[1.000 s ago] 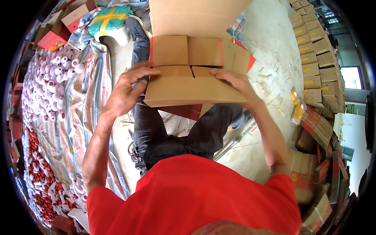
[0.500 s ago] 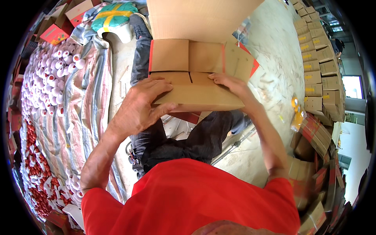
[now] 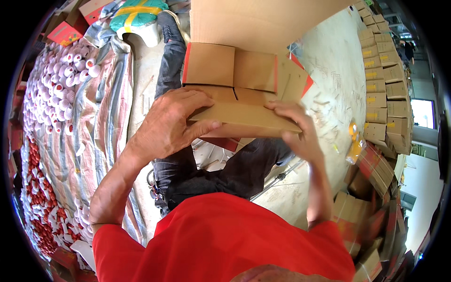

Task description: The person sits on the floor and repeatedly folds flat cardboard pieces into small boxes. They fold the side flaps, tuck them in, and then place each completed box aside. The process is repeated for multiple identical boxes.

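A brown cardboard box point(image 3: 244, 115) with red edges is in front of me, above my legs. Its inner flaps lie folded in, meeting at a slit near the middle. A large far flap point(image 3: 258, 23) stands up and away. At the near left corner, my left hand point(image 3: 169, 122) is closed on the box, fingers over the top and thumb along the near wall. My right hand point(image 3: 298, 124) pinches the near right corner, fingers on top and thumb at the lower edge; it is slightly blurred.
Netted fruit point(image 3: 61, 94) and loose red fruit lie on a striped sheet point(image 3: 98, 108) at left. A white stool point(image 3: 145, 37) with a green cushion stands beyond. Stacked cartons point(image 3: 376, 89) line the right, with tape rolls point(image 3: 353, 129) and flattened cartons point(image 3: 376, 169) nearer.
My right hand has shifted toward the near right corner, and its thumb now shows below the edge. The box and my left hand sit slightly farther right in view.
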`<state>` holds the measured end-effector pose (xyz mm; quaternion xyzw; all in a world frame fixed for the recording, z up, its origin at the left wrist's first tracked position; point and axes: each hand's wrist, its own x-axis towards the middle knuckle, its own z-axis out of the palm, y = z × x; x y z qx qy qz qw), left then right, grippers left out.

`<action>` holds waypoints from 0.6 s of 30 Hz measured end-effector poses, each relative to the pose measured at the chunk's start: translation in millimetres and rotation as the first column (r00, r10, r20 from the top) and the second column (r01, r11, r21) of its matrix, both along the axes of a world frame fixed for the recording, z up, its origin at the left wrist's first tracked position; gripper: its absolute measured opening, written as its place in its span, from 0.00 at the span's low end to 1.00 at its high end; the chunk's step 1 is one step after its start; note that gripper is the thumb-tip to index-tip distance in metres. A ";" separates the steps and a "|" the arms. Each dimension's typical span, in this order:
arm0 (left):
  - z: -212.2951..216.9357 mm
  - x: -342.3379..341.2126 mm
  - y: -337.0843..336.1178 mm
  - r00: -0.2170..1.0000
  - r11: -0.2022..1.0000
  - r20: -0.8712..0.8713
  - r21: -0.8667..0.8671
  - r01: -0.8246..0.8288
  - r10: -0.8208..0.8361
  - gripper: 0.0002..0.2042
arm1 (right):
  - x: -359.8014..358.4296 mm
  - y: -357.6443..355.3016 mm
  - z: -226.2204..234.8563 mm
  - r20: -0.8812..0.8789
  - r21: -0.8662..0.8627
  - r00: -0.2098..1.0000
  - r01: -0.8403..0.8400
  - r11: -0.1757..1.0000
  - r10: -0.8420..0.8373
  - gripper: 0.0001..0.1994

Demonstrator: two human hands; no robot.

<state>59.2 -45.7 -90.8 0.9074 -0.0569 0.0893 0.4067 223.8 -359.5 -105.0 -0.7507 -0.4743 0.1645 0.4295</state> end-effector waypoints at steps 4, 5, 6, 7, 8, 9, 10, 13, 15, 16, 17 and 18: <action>-13.6 14.7 10.8 0.993 1.000 -0.120 0.018 -0.018 0.020 0.20 | 14.9 4.0 -23.7 0.039 -0.088 0.998 0.057 0.994 -0.054 0.25; -20.7 19.3 14.8 0.988 0.999 -0.150 0.047 -0.020 0.027 0.21 | 12.7 8.1 -28.2 0.071 -0.072 0.988 0.143 0.987 -0.138 0.26; -24.5 23.8 16.4 0.996 0.991 -0.032 0.108 -0.084 0.088 0.23 | 7.2 13.1 -32.4 0.102 -0.054 0.970 0.228 0.972 -0.221 0.27; -27.5 28.4 17.3 0.986 0.975 0.089 0.161 -0.153 0.140 0.25 | 4.0 18.5 -36.1 0.131 -0.034 0.944 0.311 0.950 -0.304 0.29; -33.5 32.2 17.0 0.962 0.954 0.206 0.201 -0.222 0.180 0.27 | 3.5 23.6 -38.6 0.052 0.020 0.942 0.332 0.943 -0.333 0.31; -42.3 37.4 17.1 0.975 0.977 0.107 0.070 -0.202 0.194 0.36 | 5.2 30.0 -39.1 -0.029 0.071 0.934 0.358 0.931 -0.357 0.34; -45.4 37.4 14.6 0.974 0.977 0.101 0.050 -0.207 0.202 0.39 | 6.3 32.5 -40.7 -0.110 0.120 0.920 0.387 0.914 -0.375 0.36; -57.7 42.0 9.9 0.967 0.966 0.093 0.085 -0.245 0.237 0.47 | 8.2 26.3 -46.7 -0.377 0.044 0.878 0.336 0.941 -0.296 0.41; -91.7 43.6 9.1 0.960 0.933 0.097 0.229 -0.277 0.261 0.52 | 8.8 19.4 -93.5 -0.089 -0.113 0.899 0.418 0.901 -0.428 0.43; -104.0 46.2 7.1 0.937 0.918 0.121 0.193 -0.347 0.328 0.54 | 7.3 21.1 -112.2 0.061 -0.183 0.885 0.464 0.867 -0.461 0.43; -117.1 49.2 8.0 0.905 0.893 0.141 0.158 -0.422 0.403 0.55 | 5.4 35.0 -107.6 0.160 -0.180 0.853 0.519 0.835 -0.496 0.45; -120.5 52.7 8.1 0.862 0.858 0.155 0.117 -0.501 0.482 0.57 | 5.3 46.0 -98.2 -0.042 -0.226 0.829 0.535 0.814 -0.557 0.46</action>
